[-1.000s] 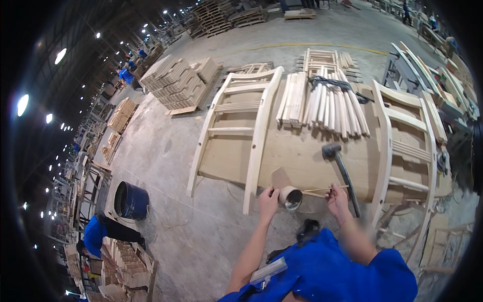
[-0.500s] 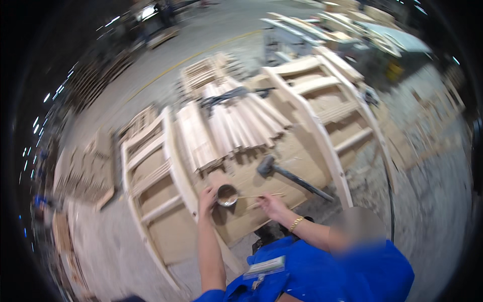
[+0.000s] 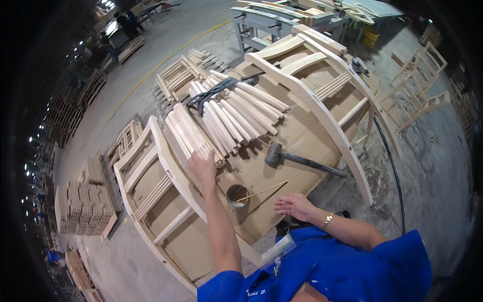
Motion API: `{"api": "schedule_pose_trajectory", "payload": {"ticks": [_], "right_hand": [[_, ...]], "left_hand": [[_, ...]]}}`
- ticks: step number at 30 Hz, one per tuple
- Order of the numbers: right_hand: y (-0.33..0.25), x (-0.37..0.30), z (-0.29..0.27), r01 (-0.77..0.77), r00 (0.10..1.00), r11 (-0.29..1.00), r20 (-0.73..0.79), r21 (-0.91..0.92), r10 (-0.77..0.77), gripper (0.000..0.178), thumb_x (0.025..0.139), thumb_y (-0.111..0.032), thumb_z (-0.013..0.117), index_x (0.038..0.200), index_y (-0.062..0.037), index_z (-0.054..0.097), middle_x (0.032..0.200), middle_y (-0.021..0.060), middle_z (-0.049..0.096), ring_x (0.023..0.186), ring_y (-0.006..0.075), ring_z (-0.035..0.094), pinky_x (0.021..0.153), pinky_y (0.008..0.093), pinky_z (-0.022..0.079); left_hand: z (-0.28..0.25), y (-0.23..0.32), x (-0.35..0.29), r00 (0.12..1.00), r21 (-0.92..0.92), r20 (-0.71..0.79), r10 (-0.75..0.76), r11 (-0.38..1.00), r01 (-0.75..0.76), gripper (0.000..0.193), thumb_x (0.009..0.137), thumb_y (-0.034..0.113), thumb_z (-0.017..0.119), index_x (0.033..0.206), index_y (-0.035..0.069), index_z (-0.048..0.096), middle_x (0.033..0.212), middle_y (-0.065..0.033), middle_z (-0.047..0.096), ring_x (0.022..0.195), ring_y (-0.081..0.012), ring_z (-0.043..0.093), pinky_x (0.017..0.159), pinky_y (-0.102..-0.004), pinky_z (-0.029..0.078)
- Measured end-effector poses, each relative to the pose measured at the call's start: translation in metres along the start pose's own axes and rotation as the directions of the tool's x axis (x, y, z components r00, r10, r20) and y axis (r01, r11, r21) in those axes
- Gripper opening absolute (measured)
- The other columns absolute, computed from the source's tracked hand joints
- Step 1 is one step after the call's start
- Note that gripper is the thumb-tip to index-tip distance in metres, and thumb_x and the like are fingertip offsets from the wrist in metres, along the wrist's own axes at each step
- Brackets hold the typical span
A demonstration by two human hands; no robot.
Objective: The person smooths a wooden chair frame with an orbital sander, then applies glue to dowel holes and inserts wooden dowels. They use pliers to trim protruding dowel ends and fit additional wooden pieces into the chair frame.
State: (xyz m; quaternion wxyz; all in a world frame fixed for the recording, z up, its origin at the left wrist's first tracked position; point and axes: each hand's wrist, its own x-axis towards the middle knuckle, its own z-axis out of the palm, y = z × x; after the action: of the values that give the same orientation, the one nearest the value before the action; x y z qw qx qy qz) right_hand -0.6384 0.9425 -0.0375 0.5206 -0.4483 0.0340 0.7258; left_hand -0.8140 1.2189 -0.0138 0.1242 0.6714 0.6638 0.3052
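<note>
My left hand reaches to the near ends of a bundle of pale wooden slats, fingers apart and touching or just over them. Nearer to me stands a small round tin of brownish stuff, a thin wooden stick leaning out of it to the right. My right hand is to the right of the tin, fingers stretched out and nothing in them. A black mallet lies beyond it on the cardboard-covered worktop.
Curved wooden chair-back frames stand left and right. A pile of round wooden rods lies between them, with black wrapping across it. Stacked wooden parts sit at left. A black cable hangs at right.
My left hand has left the tin and moved forward to the slats. My right hand has let go of the stick, which now rests in the tin. The view has shifted.
</note>
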Motion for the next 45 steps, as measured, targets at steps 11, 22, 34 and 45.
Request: {"api": "schedule_pose_trajectory", "payload": {"ticks": [11, 22, 34, 45], "right_hand": [[-0.067, -0.091, -0.099, 0.284, 0.959, 0.956, -0.018, 0.070, -0.283, 0.015, 0.095, -0.011, 0.052, 0.105, 0.0004, 0.054, 0.098, 0.0141, 0.064, 0.081, 0.0227, 0.067, 0.065, 0.0326, 0.056], [-0.198, -0.167, -0.196, 0.393, 0.891, 0.891, 0.335, -0.229, -0.306, 0.034, 0.094, -0.015, 0.058, 0.122, 0.0027, 0.052, 0.110, 0.0130, 0.062, 0.093, 0.0201, 0.065, 0.075, 0.0286, 0.054], [-0.401, -0.207, -0.344, 0.234, 0.246, 0.372, -0.315, -0.898, -0.917, 0.075, 0.078, -0.013, 0.058, 0.148, -0.0128, 0.029, 0.107, 0.0232, 0.064, 0.093, 0.0350, 0.066, 0.083, 0.0443, 0.051], [-0.471, -0.146, -0.472, -0.350, 0.310, 0.013, -0.129, -0.937, -0.942, 0.075, 0.081, -0.009, 0.053, 0.149, -0.0238, 0.024, 0.099, 0.0246, 0.065, 0.092, 0.0404, 0.064, 0.080, 0.0499, 0.049]], "left_hand": [[-0.017, 0.025, -0.024, 0.924, -0.467, 0.273, -0.269, 0.802, 0.371, 0.027, 0.075, 0.013, 0.070, 0.093, -0.004, 0.060, 0.064, -0.0054, 0.054, 0.054, -0.0161, 0.056, 0.049, -0.0287, 0.048], [0.003, 0.230, -0.270, 0.903, -0.898, 0.423, 0.078, 0.167, 0.406, 0.058, 0.085, 0.002, 0.059, 0.138, -0.006, 0.038, 0.117, -0.0129, 0.059, 0.096, -0.0185, 0.062, 0.079, -0.0296, 0.052], [0.128, 0.358, -0.365, 0.602, -0.735, 0.567, 0.562, 0.675, 0.063, 0.051, 0.080, 0.000, 0.068, 0.129, 0.007, 0.056, 0.137, -0.0143, 0.052, 0.125, -0.0248, 0.051, 0.098, -0.0345, 0.046], [0.136, 0.382, -0.363, 0.721, -0.580, 0.566, 0.399, 0.815, 0.004, 0.041, 0.077, 0.003, 0.069, 0.118, 0.004, 0.062, 0.126, -0.0158, 0.060, 0.121, -0.0283, 0.055, 0.101, -0.0369, 0.043]]}}
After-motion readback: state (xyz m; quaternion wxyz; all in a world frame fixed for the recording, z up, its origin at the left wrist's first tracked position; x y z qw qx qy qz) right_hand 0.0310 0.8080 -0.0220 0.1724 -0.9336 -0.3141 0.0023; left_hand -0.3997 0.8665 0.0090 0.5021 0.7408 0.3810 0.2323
